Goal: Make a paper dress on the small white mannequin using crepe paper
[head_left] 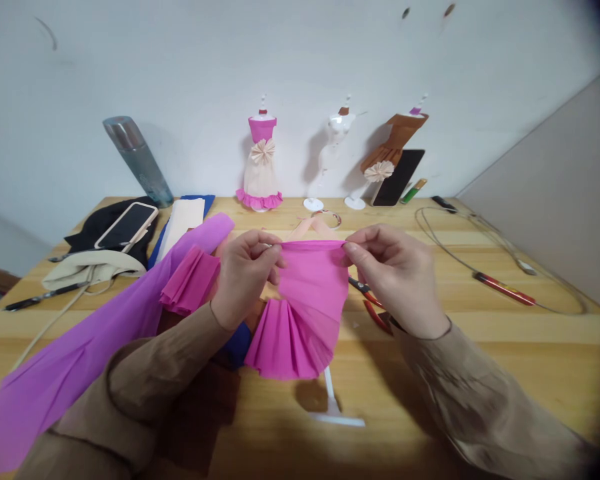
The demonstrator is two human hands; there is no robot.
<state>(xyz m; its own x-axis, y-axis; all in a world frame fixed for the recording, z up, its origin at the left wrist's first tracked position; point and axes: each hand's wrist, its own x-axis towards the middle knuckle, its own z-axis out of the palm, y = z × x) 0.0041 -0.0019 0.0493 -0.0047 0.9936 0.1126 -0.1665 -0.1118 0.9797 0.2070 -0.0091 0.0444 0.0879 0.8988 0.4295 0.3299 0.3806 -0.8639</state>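
My left hand and my right hand each pinch one end of the top edge of a pink crepe paper piece, stretching that edge straight between them. Its lower part fans out in pleats. Beneath it a white stand shows its stem and base; whatever the stand carries is hidden behind the pink piece. Left of my left hand lies another pleated pink piece beside a long purple sheet. Red-handled scissors lie next to my right hand, partly covered by it.
Along the wall stand a pink-and-cream dressed mini mannequin, a bare white one and a brown-dressed one. A spray can and phone are left. A red pen-shaped tool with a cable lies right.
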